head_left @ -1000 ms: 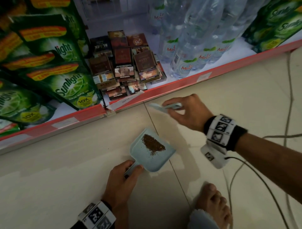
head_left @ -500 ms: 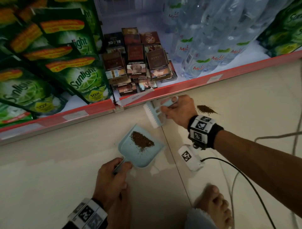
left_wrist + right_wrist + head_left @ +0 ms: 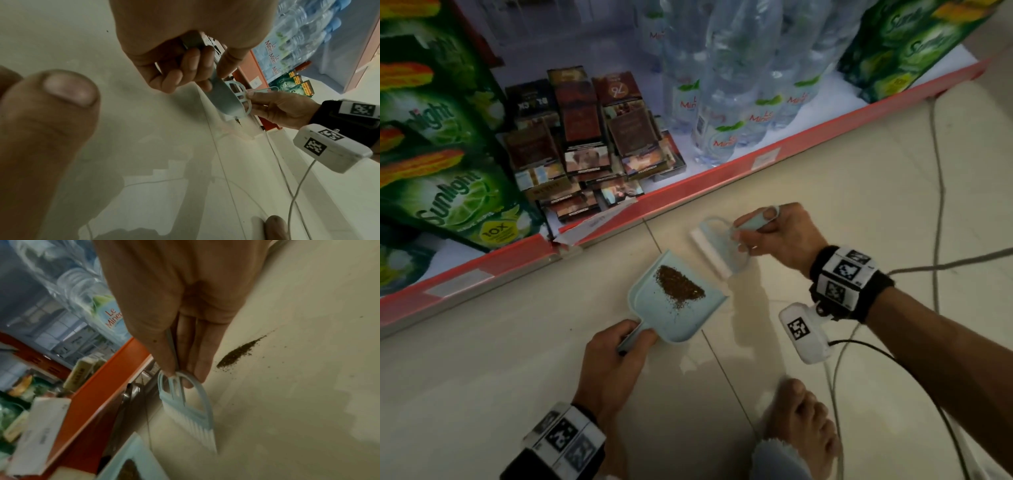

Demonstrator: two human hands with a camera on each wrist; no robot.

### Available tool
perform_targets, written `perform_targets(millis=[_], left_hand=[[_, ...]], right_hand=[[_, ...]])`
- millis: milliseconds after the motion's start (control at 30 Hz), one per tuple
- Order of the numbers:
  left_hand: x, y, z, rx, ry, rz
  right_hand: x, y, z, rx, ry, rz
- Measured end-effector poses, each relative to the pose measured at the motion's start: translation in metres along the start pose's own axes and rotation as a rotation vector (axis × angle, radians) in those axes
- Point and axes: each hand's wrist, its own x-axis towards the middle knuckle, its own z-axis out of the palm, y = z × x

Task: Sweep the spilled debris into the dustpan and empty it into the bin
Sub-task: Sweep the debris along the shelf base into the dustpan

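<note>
In the head view the left hand (image 3: 613, 363), at the lower centre of the frame, has its fingers curled around the handle of the dustpan (image 3: 654, 308). The dustpan lies flat on the floor (image 3: 482, 377), its mouth toward the upper right, and a dark pile of debris (image 3: 678, 286) sits inside it. The left wrist view shows the same closed grip on the handle (image 3: 193, 42).

The right hand (image 3: 780, 236), right of centre, holds the handle of the brush (image 3: 714, 246) between thumb and fingers. The white bristles (image 3: 709, 251) point down to the floor, just beside the upper right edge of the dustpan. In the right wrist view a second small heap of debris (image 3: 240, 352) lies on the floor at the right of the frame, apart from the brush (image 3: 189, 410).

Along the top of the head view runs a shelf (image 3: 722, 171) with a red edge. It carries green packs (image 3: 448, 192), cigarette boxes (image 3: 585, 147) and water bottles (image 3: 722, 102). A bare foot (image 3: 801, 428) and cables (image 3: 938, 188) are at the lower right.
</note>
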Motion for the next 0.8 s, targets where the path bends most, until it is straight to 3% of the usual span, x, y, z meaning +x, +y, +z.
perform_targets(millis=[67,200,300,400,633,700,800], left_hand=[[0.005,0.004,0.005,0.007,-0.016,0.015],[0.012,0.011,0.016,0.020,-0.049,0.039],[0.015,0.013,0.022,0.037,-0.060,0.061],[0.017,0.017,0.029,0.031,-0.063,0.062],[0.025,0.029,0.041,0.031,-0.094,0.073],[0.026,0.031,0.042,0.039,-0.092,0.091],[0.027,0.032,0.043,0.040,-0.081,0.098]], right_hand=[[0.002,0.010,-0.005,-0.152,0.017,-0.007],[0.008,0.020,-0.043,-0.465,0.209,-0.125],[0.012,0.021,-0.072,-0.379,0.259,-0.060],[0.017,0.013,-0.077,-0.143,0.241,0.045],[0.044,-0.011,-0.009,0.192,0.212,0.255],[0.047,-0.007,0.002,0.147,0.240,0.295],[0.042,0.007,-0.013,-0.177,0.361,0.272]])
